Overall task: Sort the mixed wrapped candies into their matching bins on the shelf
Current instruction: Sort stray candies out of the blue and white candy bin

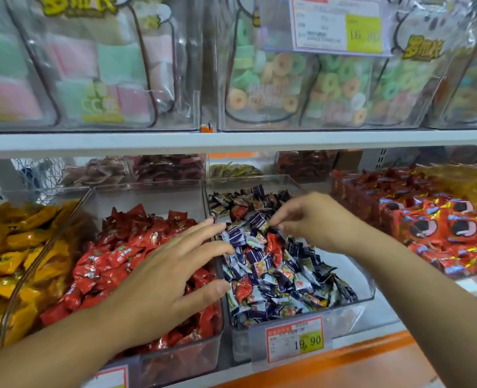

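A clear bin (367, 292) in the middle of the lower shelf holds several purple-and-white wrapped candies (273, 275) with a few red ones (273, 245) mixed in. To its left a clear bin (175, 359) is full of red wrapped candies (114, 256). My left hand (170, 278) hovers with spread, straight fingers over the divider between these two bins and holds nothing. My right hand (310, 219) reaches into the purple bin from the right, its fingertips pinching a small wrapped candy (263, 226) near the back of the pile.
Yellow-wrapped candies (13, 261) fill a bin at far left. Red-and-gold packets (441, 225) pile up at right. A price tag (294, 338) hangs on the purple bin's front. The upper shelf (231, 141) carries clear bags of pastel sweets and ring candies.
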Tool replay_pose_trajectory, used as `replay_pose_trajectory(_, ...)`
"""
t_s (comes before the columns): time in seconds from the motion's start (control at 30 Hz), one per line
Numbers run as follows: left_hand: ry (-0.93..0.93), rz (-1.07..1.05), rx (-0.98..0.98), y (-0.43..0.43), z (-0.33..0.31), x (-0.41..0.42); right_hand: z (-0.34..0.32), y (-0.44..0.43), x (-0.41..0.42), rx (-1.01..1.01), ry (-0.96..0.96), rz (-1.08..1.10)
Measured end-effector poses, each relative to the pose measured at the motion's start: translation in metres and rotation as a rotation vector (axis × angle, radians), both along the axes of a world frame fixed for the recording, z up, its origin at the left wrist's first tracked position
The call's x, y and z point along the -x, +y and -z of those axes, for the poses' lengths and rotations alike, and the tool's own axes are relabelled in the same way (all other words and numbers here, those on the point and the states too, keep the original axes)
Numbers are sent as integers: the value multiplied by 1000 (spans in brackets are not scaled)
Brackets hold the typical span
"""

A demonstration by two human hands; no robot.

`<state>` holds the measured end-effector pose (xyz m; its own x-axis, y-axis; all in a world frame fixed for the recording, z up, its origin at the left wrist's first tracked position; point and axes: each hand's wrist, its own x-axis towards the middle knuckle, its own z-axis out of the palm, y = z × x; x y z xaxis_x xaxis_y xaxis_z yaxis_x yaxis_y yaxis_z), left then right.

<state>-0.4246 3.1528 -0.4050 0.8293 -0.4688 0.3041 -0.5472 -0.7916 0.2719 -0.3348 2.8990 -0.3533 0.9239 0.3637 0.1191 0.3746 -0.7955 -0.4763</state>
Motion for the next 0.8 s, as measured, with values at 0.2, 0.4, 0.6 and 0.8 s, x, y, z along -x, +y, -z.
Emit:
replay_pose_trajectory(0.2,-5,-6,-25,0,0,0,32,19,-8,305,48,-93)
replay_pose_trajectory(0.4,-16,-2,-25,1,0,-1,14,1,-8,83,89,-73)
replay_pose_trajectory(0.6,-12,14,5,1,0,-1,13,19,0,-64,101,-80)
replay_pose_trajectory(0.8,-7,11,-1,0,-1,0,37,57,-2,280,1,-117)
